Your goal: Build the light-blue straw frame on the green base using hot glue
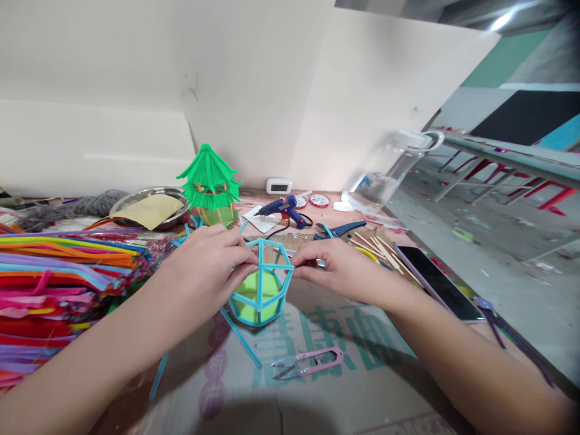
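Observation:
A small blue frame of pipe cleaners (260,296) with a yellow-green base stands on the cardboard in front of me. My left hand (217,257) pinches its upper left edge, the fingertips near the crossing strips on top. On the opposite side, my right hand (328,266) has thumb and fingers closed on the upper right edge. Pink thread snips (312,362) lie nearer to me, blades pointing left. One loose blue pipe cleaner (242,338) rests beside the frame, and another (158,376) is under my left forearm.
Bundled colourful pipe cleaners (49,302) fill the left side. Behind stand a green two-tier pavilion (208,181), a metal plate (172,222), a blue glue gun (283,208) and a timer (278,185). At right are pliers (342,230), wooden sticks (385,254), a phone (437,281) and a bottle (389,169).

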